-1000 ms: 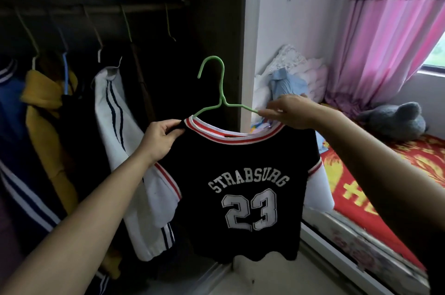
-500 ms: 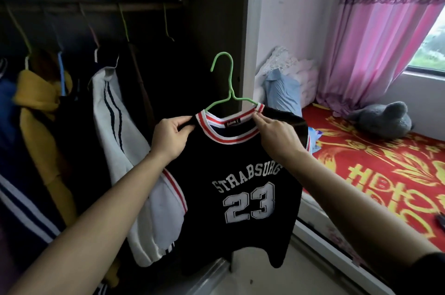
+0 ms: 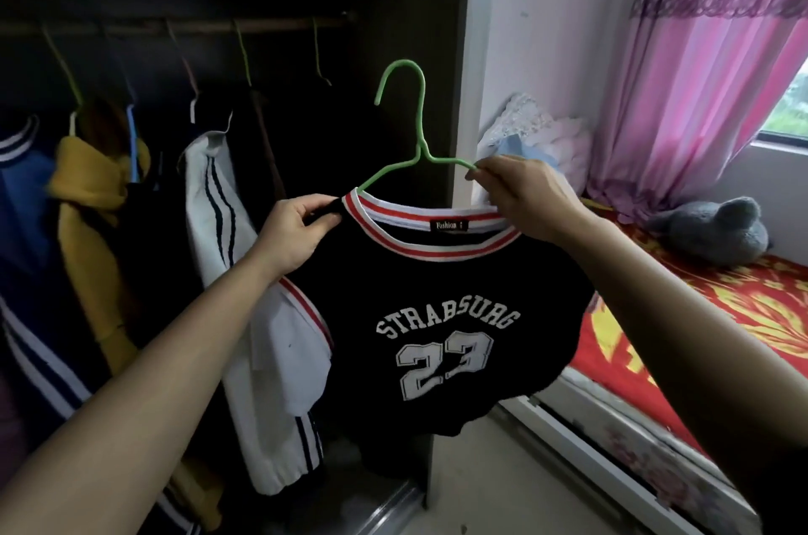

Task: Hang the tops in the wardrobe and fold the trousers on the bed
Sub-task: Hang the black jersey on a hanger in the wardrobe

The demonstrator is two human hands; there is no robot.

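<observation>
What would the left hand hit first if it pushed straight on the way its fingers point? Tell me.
The left hand points right, along the black jersey, whose shoulder it already pinches. Straight on it would likely meet the red-and-white collar and the green hanger arm tucked in there; depth is uncertain.

Light source: we see daylight entering at the window [image 3: 787, 115], glowing through the pink curtain [image 3: 699, 67].
Dim zone: the wardrobe [image 3: 306, 67] interior is nearly black; we can hardly separate the dark garments there.
Distortion: wide-angle bending curves our frame edges.
Sharpness: centre crisp, the corners perhaps slightly soft.
</observation>
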